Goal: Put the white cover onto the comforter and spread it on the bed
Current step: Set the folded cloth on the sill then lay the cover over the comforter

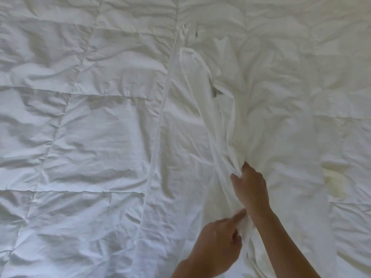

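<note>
A quilted white comforter (76, 137) lies flat and fills the left half of the view, its stitched squares showing. The thin white cover (271, 81) lies wrinkled over the right half, and its hemmed edge (160, 121) runs top to bottom down the middle. My right hand (250, 187) grips a bunched fold of the cover near the bottom centre. My left hand (216, 243) sits just below it, index finger stretched toward the same fold and touching the cloth, the other fingers curled.
White fabric fills the whole frame; no bed edge, floor or other object shows. A loose flap of the cover (192, 57) with small dark gaps lies higher up near the centre.
</note>
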A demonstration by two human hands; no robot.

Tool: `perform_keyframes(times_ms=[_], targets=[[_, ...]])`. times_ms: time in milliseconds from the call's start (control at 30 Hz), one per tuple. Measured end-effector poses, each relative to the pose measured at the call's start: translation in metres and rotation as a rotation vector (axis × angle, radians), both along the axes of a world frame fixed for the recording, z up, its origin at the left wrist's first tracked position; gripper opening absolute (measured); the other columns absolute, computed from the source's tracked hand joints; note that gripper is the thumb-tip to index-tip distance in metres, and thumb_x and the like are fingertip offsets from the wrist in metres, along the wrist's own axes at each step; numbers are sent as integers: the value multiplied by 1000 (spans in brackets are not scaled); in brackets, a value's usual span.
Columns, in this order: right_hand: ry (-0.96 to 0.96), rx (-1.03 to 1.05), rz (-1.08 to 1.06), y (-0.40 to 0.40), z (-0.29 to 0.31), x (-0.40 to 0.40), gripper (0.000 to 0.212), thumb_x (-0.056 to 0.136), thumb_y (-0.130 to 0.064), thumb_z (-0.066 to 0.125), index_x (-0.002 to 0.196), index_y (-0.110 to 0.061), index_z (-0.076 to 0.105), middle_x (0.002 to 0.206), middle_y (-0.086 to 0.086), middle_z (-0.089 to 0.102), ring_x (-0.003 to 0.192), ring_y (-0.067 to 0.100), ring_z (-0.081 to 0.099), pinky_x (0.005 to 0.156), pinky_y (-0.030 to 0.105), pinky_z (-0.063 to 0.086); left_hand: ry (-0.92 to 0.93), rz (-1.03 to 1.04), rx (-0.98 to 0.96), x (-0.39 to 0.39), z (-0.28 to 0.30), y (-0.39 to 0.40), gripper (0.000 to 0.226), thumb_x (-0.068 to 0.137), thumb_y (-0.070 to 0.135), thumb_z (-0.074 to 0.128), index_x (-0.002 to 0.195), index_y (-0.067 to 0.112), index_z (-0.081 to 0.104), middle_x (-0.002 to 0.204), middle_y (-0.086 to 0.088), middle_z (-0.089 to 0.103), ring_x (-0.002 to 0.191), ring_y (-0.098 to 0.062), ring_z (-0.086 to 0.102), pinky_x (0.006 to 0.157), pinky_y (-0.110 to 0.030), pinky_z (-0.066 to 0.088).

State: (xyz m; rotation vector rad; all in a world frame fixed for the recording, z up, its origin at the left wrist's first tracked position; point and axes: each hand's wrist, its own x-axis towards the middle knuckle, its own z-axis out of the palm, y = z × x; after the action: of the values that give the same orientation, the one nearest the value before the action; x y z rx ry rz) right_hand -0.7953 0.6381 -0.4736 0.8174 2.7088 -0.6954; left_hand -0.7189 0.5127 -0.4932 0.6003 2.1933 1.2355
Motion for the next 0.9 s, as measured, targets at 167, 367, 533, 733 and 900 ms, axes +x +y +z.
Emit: perform_keyframes(times_ms=[167,367,533,733,900], targets=[[166,-406,-385,30,-2,33,7,88,-7,58,83,-9,63,70,1,61,67,24,57,59,28,43,-194,492,-18,-36,-3,-5,42,89,49,51,128,37,51,104,19,63,89,6,60,87,-23,51],[132,-411,-429,49,-23,57,9,93,-12,56,99,-13,63,84,-3,63,81,20,61,70,30,46,-412,457,-175,-36,-16,-5,45,96,44,50,138,29,45,122,14,58,102,0,51,92,-22,39],[47,-376,-420,55,-47,56,30,93,-19,56,120,-7,61,101,6,65,102,31,61,83,33,46,-422,299,-283,25,-16,-13,55,79,61,54,128,37,50,107,28,56,104,3,56,94,-21,43],[96,-388,-366,69,-65,63,29,96,-21,52,122,-10,60,105,4,64,103,26,60,80,30,44,46,422,-475,60,-30,-7,89,71,75,42,142,20,43,139,1,49,126,-20,50,99,-32,44],[151,-389,-149,102,-57,73,32,95,-14,52,124,-5,60,117,16,65,111,33,59,84,29,44,-160,351,-630,87,-9,14,128,48,103,14,150,28,23,146,2,44,129,-21,49,102,-36,40]])
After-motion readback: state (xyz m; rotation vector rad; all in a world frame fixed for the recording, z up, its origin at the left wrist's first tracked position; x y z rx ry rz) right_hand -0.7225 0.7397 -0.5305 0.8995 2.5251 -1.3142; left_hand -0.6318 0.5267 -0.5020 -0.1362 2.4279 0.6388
